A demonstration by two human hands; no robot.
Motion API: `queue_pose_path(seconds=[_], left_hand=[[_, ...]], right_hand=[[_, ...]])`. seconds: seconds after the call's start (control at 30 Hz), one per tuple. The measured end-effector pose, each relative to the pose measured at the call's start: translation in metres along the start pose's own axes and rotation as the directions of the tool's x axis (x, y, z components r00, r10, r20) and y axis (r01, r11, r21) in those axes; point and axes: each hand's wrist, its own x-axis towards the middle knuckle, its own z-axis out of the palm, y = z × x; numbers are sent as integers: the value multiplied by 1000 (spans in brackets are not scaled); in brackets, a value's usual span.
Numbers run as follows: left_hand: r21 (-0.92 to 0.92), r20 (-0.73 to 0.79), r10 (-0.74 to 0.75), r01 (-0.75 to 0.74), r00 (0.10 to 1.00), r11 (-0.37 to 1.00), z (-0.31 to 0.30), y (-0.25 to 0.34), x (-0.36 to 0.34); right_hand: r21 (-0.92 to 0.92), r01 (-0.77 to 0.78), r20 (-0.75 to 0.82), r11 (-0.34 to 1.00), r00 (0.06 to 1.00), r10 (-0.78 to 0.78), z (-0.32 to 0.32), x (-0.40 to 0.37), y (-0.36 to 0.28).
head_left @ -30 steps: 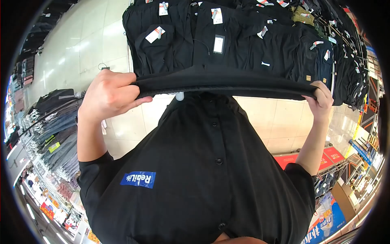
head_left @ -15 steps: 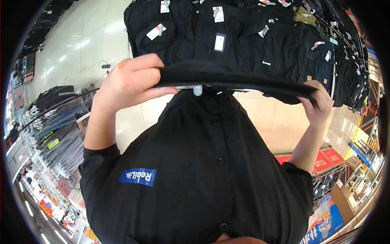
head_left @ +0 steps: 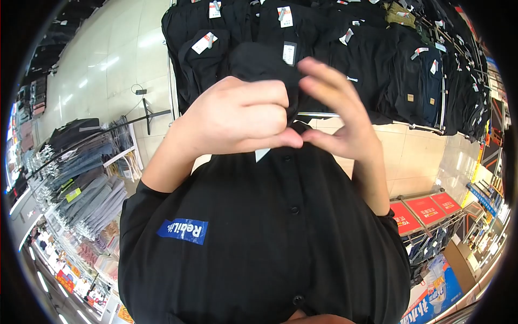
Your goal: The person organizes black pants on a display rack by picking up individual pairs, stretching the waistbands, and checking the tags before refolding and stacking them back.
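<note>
My left hand [head_left: 243, 116] is closed in a fist in front of my chest, gripping a black garment [head_left: 264, 62] that looks like trousers held by the waistband. Folded cloth bulges up beyond the knuckles, while the rest is hidden behind the hands. Close on its right, my right hand [head_left: 345, 113] has its fingers stretched and spread, smeared by motion. The two thumb tips meet or nearly meet below the cloth. A pale pointed piece [head_left: 261, 155] shows under my left hand.
Ahead stands a rack of black clothes [head_left: 367, 81] with white price tags. Hung jeans [head_left: 91, 200] fill a rack at left, near a thin metal stand [head_left: 149, 116]. At right are red signs [head_left: 426, 210] and a blue printed box [head_left: 440, 291].
Both hands have come together from wide apart, and the stretched black waistband is now folded up between them. My right hand's fingers have opened off its end.
</note>
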Motion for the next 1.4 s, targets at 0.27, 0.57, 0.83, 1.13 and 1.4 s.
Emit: queue_pose_path(seconds=[0.27,0.57,0.83,1.13,1.4], left_hand=[[130,-146,-89,109,985,986,7,0,-5],[195,-187,-121,158,975,968,-3,3,-4],[136,-554,-51,150,831,979,-53,-5,-19],[521,-583,-84,451,808,724,-86,-5,-81],[475,-701,99,359,706,803,-76,-15,-70]], right_hand=[[274,82,-113,958,992,-53,51,1,3],[271,-52,35,961,998,44,37,4,-1],[-39,-352,391,935,856,338,20,-25,32],[-142,-382,113,913,910,399,-85,-83,33],[-356,-153,208,922,949,238,-74,-52,-12]])
